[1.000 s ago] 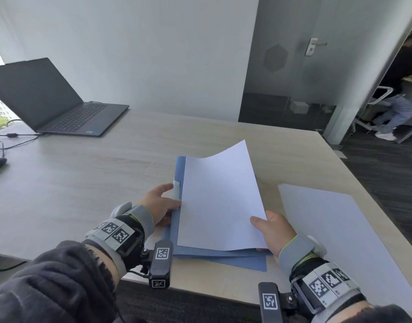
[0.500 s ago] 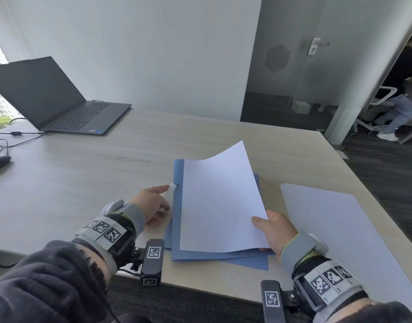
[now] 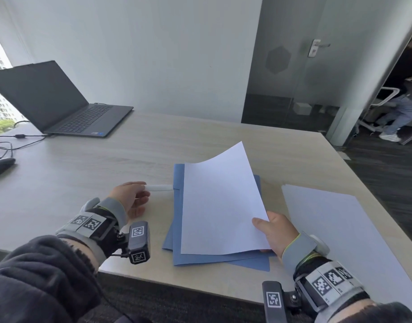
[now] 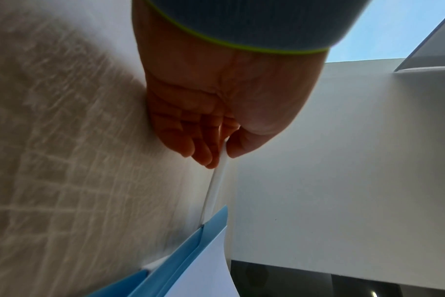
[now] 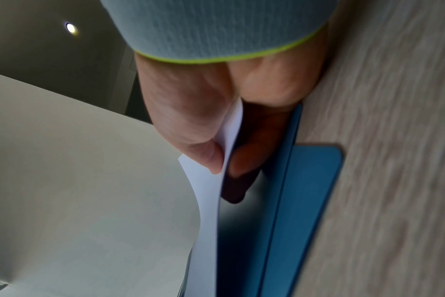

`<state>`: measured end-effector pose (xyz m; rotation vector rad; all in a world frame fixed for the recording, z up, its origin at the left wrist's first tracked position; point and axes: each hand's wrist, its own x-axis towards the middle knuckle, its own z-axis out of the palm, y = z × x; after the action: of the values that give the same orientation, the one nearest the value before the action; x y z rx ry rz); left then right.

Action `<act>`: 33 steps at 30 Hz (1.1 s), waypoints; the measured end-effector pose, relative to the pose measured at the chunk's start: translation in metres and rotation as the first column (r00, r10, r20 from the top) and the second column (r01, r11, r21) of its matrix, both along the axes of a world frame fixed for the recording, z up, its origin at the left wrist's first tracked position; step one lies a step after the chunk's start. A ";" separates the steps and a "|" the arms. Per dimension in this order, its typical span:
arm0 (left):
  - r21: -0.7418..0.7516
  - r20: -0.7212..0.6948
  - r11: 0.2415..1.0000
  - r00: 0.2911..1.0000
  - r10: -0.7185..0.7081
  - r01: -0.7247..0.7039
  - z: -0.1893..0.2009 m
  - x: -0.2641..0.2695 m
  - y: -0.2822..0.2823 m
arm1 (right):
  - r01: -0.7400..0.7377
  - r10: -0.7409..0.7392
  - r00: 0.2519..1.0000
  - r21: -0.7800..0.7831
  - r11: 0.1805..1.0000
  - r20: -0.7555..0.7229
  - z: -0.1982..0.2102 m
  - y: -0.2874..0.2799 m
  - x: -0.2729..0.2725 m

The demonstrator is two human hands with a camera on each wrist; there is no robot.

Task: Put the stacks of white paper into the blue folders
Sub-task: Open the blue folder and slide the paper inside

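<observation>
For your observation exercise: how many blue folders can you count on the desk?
2. One blue folder lies under the held paper; a second folder sits beneath it, its corner poking out at the near right. More could be hidden underneath.

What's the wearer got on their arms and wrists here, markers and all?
Both arms wear dark fleecy sleeves. Each wrist carries a grey cuff edged in neon yellow-green, a black strap mount topped with white plates bearing black square fiducial markers, and a black camera block with marker tags. The left hand and right hand are bare.
</observation>
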<state>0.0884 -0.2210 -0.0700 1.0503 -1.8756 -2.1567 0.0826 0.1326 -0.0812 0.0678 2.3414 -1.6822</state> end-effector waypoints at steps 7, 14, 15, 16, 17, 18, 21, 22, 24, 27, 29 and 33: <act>-0.559 0.000 0.826 0.996 -0.090 0.074 -0.001 0.021 0.019 | 0.018 -0.018 1.000 -0.011 1.000 -0.011 0.000 0.001 0.000; -0.895 0.195 0.333 0.930 -0.310 0.298 0.006 0.056 0.071 | 0.060 -0.061 0.998 -0.031 0.998 -0.032 0.000 0.002 0.001; -0.905 0.201 0.301 0.925 -0.322 0.301 0.006 0.058 0.075 | 0.071 -0.072 0.997 -0.039 0.997 -0.035 0.000 0.002 0.001; -0.914 0.206 0.268 0.918 -0.337 0.304 0.006 0.060 0.079 | 0.082 -0.084 0.996 -0.055 0.995 -0.033 -0.001 0.003 0.001; -0.918 0.219 0.239 0.908 -0.358 0.316 0.005 0.063 0.083 | 0.095 -0.097 0.995 -0.072 0.993 -0.027 -0.001 0.003 0.001; -0.917 0.235 0.215 0.892 -0.387 0.335 0.004 0.064 0.086 | 0.107 -0.109 0.994 -0.088 0.990 -0.021 -0.002 0.003 0.000; -0.882 0.299 0.170 0.800 -0.521 0.440 -0.002 0.067 0.096 | 0.170 -0.174 0.985 -0.158 0.973 -0.008 -0.004 0.004 -0.001; -0.865 0.321 0.155 0.763 -0.562 0.478 -0.004 0.068 0.101 | 0.203 -0.207 0.978 -0.187 0.961 -0.007 -0.004 0.005 -0.002; -0.826 0.401 0.092 0.694 -0.598 0.556 -0.009 0.068 0.107 | 0.269 -0.279 0.960 -0.232 0.935 -0.008 -0.004 0.009 -0.003; -0.774 0.527 -0.028 0.619 -0.582 0.632 -0.015 0.070 0.114 | 0.357 -0.374 0.927 -0.267 0.895 -0.017 0.002 0.018 -0.003; -0.756 0.582 -0.100 0.594 -0.555 0.647 -0.018 0.070 0.119 | 0.395 -0.417 0.909 -0.293 0.871 -0.012 0.006 0.025 -0.003; -0.773 0.577 -0.115 0.617 -0.536 0.624 -0.014 0.065 0.120 | 0.488 -0.515 0.856 -0.400 0.776 0.047 0.010 0.040 -0.005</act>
<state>0.1533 -0.1009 -0.0843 -0.1442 -3.3003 -0.3525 0.0780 0.1727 -0.0717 0.6227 2.0795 -2.4197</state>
